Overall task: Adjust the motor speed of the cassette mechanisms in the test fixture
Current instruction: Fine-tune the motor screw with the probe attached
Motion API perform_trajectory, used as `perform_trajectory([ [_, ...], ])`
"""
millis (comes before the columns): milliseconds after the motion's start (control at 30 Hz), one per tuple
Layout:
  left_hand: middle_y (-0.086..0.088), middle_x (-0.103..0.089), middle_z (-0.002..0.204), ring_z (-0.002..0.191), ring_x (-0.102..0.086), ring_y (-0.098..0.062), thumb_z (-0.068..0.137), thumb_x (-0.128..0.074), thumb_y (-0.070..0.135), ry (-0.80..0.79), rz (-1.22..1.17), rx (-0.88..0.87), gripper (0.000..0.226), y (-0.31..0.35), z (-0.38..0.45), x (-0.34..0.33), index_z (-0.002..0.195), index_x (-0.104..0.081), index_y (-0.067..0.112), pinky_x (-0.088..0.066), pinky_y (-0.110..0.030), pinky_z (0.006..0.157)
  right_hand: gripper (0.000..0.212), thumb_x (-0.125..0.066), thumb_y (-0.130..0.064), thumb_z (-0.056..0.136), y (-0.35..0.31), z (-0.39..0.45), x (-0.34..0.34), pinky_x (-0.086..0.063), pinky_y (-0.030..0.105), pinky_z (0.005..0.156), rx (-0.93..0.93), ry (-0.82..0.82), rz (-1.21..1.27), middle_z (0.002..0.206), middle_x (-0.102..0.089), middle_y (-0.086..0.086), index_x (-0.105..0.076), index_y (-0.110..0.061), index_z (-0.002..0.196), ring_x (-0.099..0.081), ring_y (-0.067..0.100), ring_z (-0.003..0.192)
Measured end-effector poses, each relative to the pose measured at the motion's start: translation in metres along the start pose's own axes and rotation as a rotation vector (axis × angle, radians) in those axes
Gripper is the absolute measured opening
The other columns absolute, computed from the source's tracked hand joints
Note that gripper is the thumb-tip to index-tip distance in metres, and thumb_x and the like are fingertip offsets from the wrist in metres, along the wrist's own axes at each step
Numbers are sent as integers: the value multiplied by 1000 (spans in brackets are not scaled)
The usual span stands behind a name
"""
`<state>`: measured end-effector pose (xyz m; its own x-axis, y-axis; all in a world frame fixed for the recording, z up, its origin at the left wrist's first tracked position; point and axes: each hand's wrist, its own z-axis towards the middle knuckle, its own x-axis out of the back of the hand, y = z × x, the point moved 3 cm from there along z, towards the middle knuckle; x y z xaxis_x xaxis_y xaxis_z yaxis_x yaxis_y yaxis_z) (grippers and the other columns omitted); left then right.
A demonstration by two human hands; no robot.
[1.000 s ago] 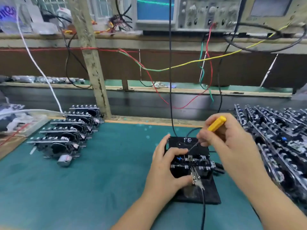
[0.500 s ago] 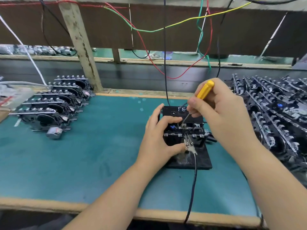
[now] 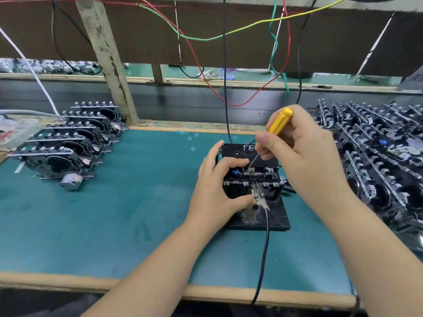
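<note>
Two bare hands worked at centre-right of the frame over a black test fixture [image 3: 273, 216] on the teal bench mat [image 3: 114, 213]. The left hand [image 3: 215, 191] came in from the lower middle, fingers curled over the far side of the cassette mechanism [image 3: 254, 181] seated in the fixture, thumb pressed against its near edge beside a metal clip; it gripped the mechanism firmly. The right hand [image 3: 304, 154] came in from the lower right, wrist raised, thumb and fingers pinched round a small screwdriver [image 3: 278, 123] with a glossy yellow plastic handle. Its thin steel shaft slanted down and left, the tip on the top of the mechanism near a blue part; exact contact point too small to tell.

The fixture was a flat, scuffed black plate with a boxy black block behind, white letters "FE" scrawled on it. A black cable [image 3: 263, 248] ran from the clip toward the bottom edge. In the left of the frame stood a row of mechanisms [image 3: 68, 143], black plastic and bright metal, a round silver motor at the nearest one. A dense heap of mechanisms [image 3: 377, 161] filled the right edge. Red, green, yellow wires [image 3: 206, 38] hung across the upper frame.
</note>
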<state>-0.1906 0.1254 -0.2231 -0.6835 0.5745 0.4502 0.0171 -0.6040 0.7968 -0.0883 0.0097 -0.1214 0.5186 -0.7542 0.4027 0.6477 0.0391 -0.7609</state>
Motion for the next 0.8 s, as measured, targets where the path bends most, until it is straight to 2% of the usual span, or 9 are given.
perform_trajectory([
  [200, 22, -17, 161, 147, -24, -1, 61, -89, 26, 7, -4, -11, 73, 0, -1, -1, 109, -50, 65, -27, -15, 105, 12, -67, -18, 96, 3, 2, 2, -61, 35, 70, -18, -9, -17, 78, -72, -6, -56, -14, 93, -72, 13, 71],
  [300, 22, -16, 161, 147, -23, -1, 59, -84, 32, 1, -9, -15, 70, 1, -1, 0, 108, -49, 66, -29, -17, 106, 16, -69, -21, 95, 3, 3, 0, -60, 45, 72, -11, -10, -66, 76, -72, -6, -55, -12, 93, -71, 15, 70],
  [367, 23, -16, 161, 147, -24, -1, 59, -84, 32, -1, -4, -11, 69, 2, -1, 0, 108, -48, 66, -29, -17, 106, 19, -70, -23, 93, 1, 4, -2, -58, 49, 74, 13, 0, -91, 74, -71, -4, -54, -15, 100, -71, 18, 70],
  [433, 24, -16, 161, 146, -24, 0, 60, -87, 29, -10, 2, -7, 73, 2, -1, 0, 107, -48, 67, -27, -13, 104, 32, -71, -22, 92, -4, 5, -4, -57, 50, 76, 42, 1, -95, 74, -71, 1, -51, -28, 117, -69, 23, 70],
  [500, 24, -16, 160, 146, -22, 2, 59, -82, 37, -17, 3, -7, 68, 4, -1, 0, 107, -46, 70, -26, -12, 104, 41, -70, -23, 93, -8, 7, -6, -56, 49, 75, 71, -25, -120, 72, -68, 8, -48, -35, 125, -66, 30, 68],
  [600, 23, -15, 161, 146, -20, 4, 54, -66, 52, -17, 2, 2, 59, 7, -1, 1, 105, -43, 73, -25, -10, 104, 30, -68, -27, 95, -11, 10, -10, -52, 43, 71, 108, -29, -205, 72, -66, 10, -52, -23, 120, -63, 32, 68],
  [700, 20, -17, 162, 147, -24, -1, 55, -66, 52, -15, -8, -6, 59, 8, -2, 1, 106, -45, 71, -27, -10, 105, 17, -53, -24, 103, -12, 13, -11, -51, 45, 75, 121, -13, -212, 82, -66, 7, -55, -17, 118, -63, 28, 76],
  [800, 19, -18, 162, 146, -26, -2, 55, -67, 51, -10, -21, -3, 60, 7, -2, 1, 110, -48, 66, -27, -8, 105, 24, -48, -14, 104, -11, 16, -11, -56, 46, 84, 87, -29, -78, 87, -68, 0, -54, -20, 127, -67, 19, 81],
])
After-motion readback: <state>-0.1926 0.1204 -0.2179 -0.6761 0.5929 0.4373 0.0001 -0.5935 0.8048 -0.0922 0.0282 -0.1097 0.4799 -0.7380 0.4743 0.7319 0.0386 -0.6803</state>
